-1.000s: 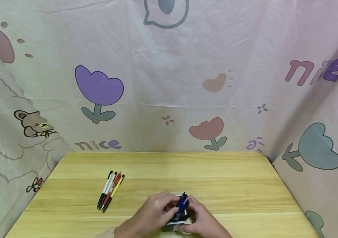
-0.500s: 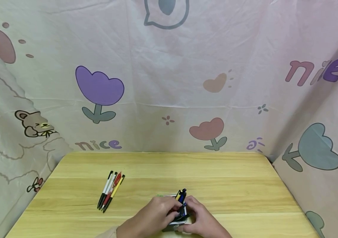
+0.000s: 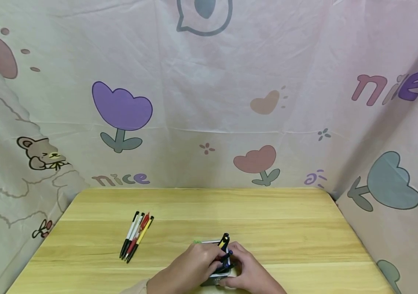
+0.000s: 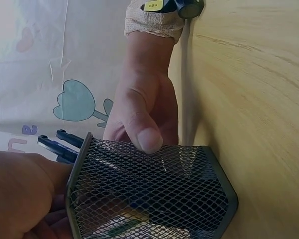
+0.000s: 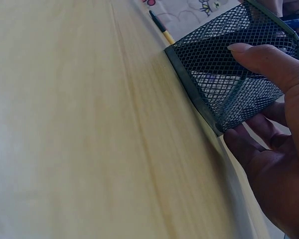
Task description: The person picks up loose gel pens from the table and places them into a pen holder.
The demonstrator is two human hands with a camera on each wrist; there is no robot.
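A dark metal mesh pen holder (image 4: 149,189) stands on the table, with several pens poking out of its top. My right hand (image 5: 274,144) grips the holder, its thumb (image 5: 264,57) lying along one mesh wall and its other fingers round the far side. At the holder's mouth, my left hand (image 3: 190,265) pinches pens between thumb and fingers; the fingertips are partly hidden. Dark blue pens (image 4: 60,148) show beside that hand in the left wrist view. One yellow-and-black pen (image 3: 223,241) sticks up past the holder's rim in the head view.
A row of pens (image 3: 135,237), white, red and yellow with black ends, lies on the wooden table (image 3: 286,220) left of the hands. Printed cloth (image 3: 194,81) hangs behind the table and along both sides.
The left hand has shifted slightly among the pens at the holder's mouth. A yellow-and-black pen has come into view there and the blue pens lean differently. The right hand keeps its grip.
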